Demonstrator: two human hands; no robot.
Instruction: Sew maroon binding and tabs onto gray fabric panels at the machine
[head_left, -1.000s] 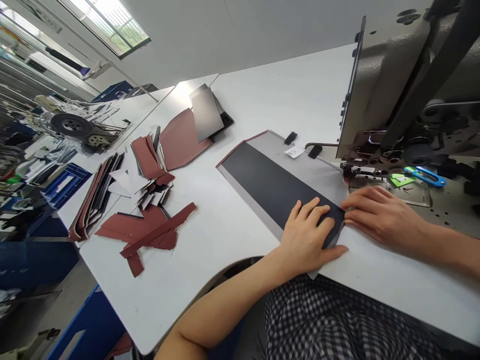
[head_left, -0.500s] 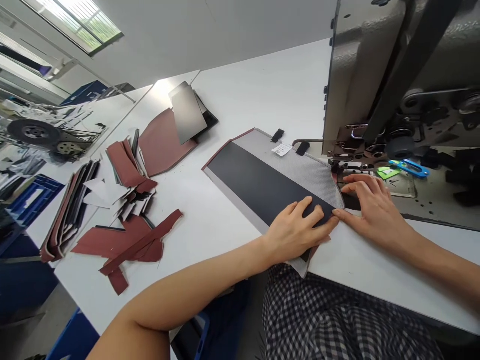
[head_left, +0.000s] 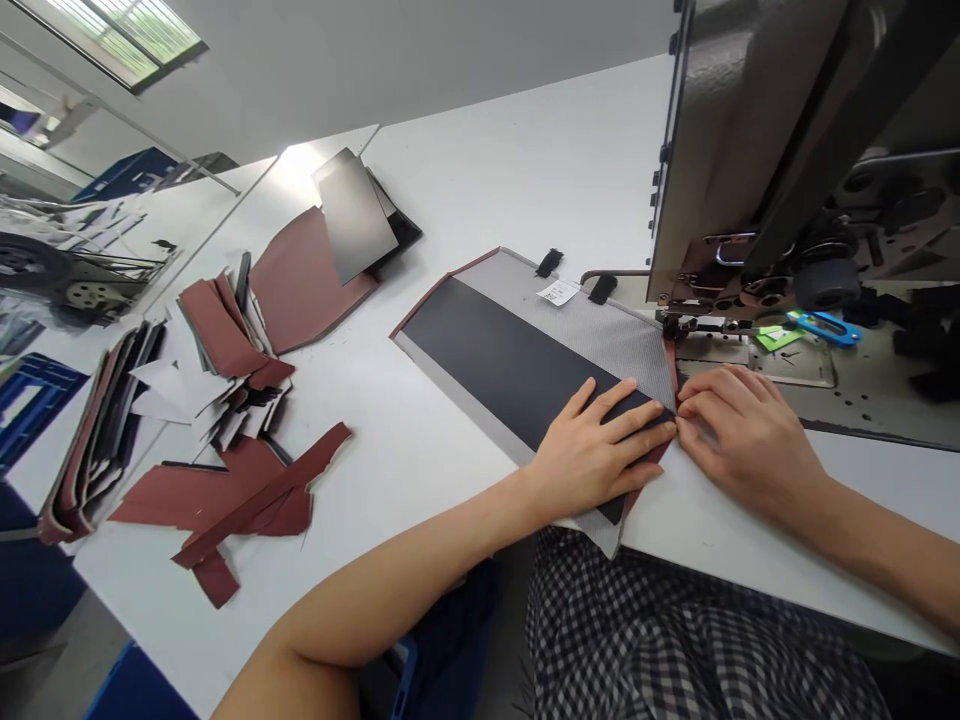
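Blue plastic crates (head_left: 34, 410) stand off the desk's far left side, with another blue crate (head_left: 127, 175) further back and a blue bin (head_left: 139, 685) below the near edge; what they hold is too cut off or distant to tell.

A grey mesh panel (head_left: 540, 370) with a black strip and maroon binding lies on the white desk (head_left: 525, 170), its lower corner over the near edge, just left of the sewing machine (head_left: 750, 130). The left hand (head_left: 600, 455) lies spread and pressed flat on the black strip. The right hand (head_left: 750, 435) is bent, its fingertips (head_left: 686, 410) at the panel's right corner beside the left hand's fingertips (head_left: 660, 420); whether they pinch it, I cannot tell. Maroon offcuts (head_left: 232, 500) lie left of the panel.
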